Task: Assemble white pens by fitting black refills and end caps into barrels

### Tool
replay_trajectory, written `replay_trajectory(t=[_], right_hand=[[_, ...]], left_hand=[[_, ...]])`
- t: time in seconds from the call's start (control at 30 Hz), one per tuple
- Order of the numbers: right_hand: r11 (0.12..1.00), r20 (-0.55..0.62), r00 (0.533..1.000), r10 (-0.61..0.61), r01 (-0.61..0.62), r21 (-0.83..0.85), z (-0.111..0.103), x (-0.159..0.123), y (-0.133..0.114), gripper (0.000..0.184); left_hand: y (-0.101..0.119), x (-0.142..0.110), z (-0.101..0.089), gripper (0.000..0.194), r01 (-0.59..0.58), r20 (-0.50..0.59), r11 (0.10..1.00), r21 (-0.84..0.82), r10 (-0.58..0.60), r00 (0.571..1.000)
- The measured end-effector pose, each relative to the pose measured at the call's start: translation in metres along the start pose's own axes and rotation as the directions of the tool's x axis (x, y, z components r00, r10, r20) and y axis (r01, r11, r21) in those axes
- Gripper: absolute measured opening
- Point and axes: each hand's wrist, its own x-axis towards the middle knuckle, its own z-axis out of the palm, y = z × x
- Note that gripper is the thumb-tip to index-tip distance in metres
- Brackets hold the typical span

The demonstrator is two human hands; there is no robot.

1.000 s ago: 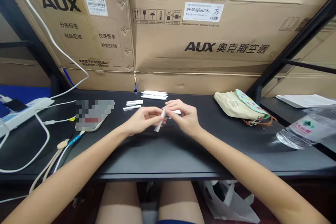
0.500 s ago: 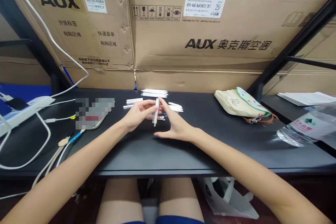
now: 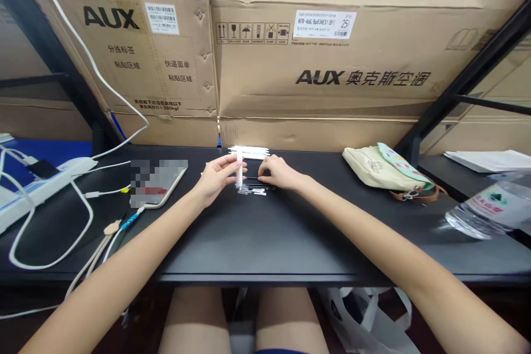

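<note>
My left hand (image 3: 214, 179) grips a white pen barrel (image 3: 239, 167) and holds it upright over the table. Just to its right, my right hand (image 3: 281, 172) is closed in a pinch at the end of the thin dark pen refills (image 3: 251, 181), which lie between the two hands. The fingers cover the pinched end. In front of the refills are small white pen parts (image 3: 259, 192) and clear plastic pieces (image 3: 244, 190). Behind the hands lies a row of white pens (image 3: 253, 152).
To the left are a phone (image 3: 166, 185) with cables and a white power strip (image 3: 53, 182). A cream pouch (image 3: 373, 166) and a clear water bottle (image 3: 477, 207) lie to the right. Large cardboard boxes (image 3: 265, 99) stand along the back of the black table (image 3: 257, 243).
My right hand has left the pen barrel and reached down to the refills, its fingers now pinched. My left hand keeps the barrel upright, slightly further left. The view has shifted a little.
</note>
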Motion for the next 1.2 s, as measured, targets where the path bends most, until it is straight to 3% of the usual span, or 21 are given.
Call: replay_trajectory(t=[0.13,0.23,0.3,0.37,0.43,0.5,0.63,0.83,0.9,1.07,1.13,1.2], right_hand=[[0.998,-0.077,0.997,-0.024,0.029,0.059,0.0,-0.003,-0.006,0.009],[0.905,-0.228,0.97,0.084,0.022,0.426,-0.005,-0.014,-0.006,0.01],[0.712,-0.282,0.928,0.244,0.026,0.701,-0.008,-0.024,-0.004,0.017],[0.459,-0.268,0.87,0.415,0.054,0.887,-0.011,-0.032,-0.003,0.026],[0.231,-0.206,0.83,0.518,0.096,0.968,-0.013,-0.037,-0.002,0.031],[0.115,-0.167,0.823,0.542,0.124,0.986,-0.013,-0.039,-0.003,0.033],[0.159,-0.202,0.815,0.543,0.137,0.978,-0.01,-0.039,-0.007,0.036],[0.178,-0.271,0.742,0.613,0.205,0.962,-0.004,-0.039,-0.011,0.035],[0.179,-0.261,0.768,0.585,0.191,0.965,-0.003,-0.04,-0.016,0.036],[0.236,-0.106,0.936,0.335,0.025,0.971,-0.005,-0.043,-0.028,0.038],[0.28,-0.067,0.952,0.298,-0.02,0.96,-0.009,-0.044,-0.022,0.039],[0.39,-0.069,0.95,0.304,-0.057,0.919,-0.016,-0.045,-0.007,0.037]], left_hand=[[0.0,-0.001,0.0,0.036,0.002,-0.002,1.0,-0.012,-0.002,1.0],[-0.001,-0.002,0.002,0.036,0.01,-0.015,1.0,0.027,-0.01,1.0],[-0.004,-0.002,0.003,0.035,0.032,0.002,0.997,0.073,-0.032,0.999],[-0.007,-0.003,0.004,0.034,0.064,0.043,0.988,0.139,-0.071,0.997],[-0.009,-0.004,0.005,0.033,0.092,0.093,0.972,0.216,-0.114,0.989],[-0.011,-0.005,0.005,0.033,0.109,0.142,0.953,0.282,-0.154,0.978],[-0.012,-0.006,0.006,0.033,0.102,0.22,0.928,0.357,-0.19,0.957],[-0.012,-0.007,0.006,0.032,0.048,0.273,0.915,0.401,-0.17,0.947],[-0.012,-0.008,0.006,0.032,0.041,0.289,0.913,0.405,-0.171,0.942],[-0.01,-0.011,0.009,0.032,0.063,0.348,0.918,0.391,-0.211,0.913],[-0.01,-0.011,0.009,0.032,0.068,0.36,0.919,0.387,-0.218,0.907],[-0.01,-0.011,0.009,0.032,0.067,0.332,0.922,0.382,-0.205,0.921]])
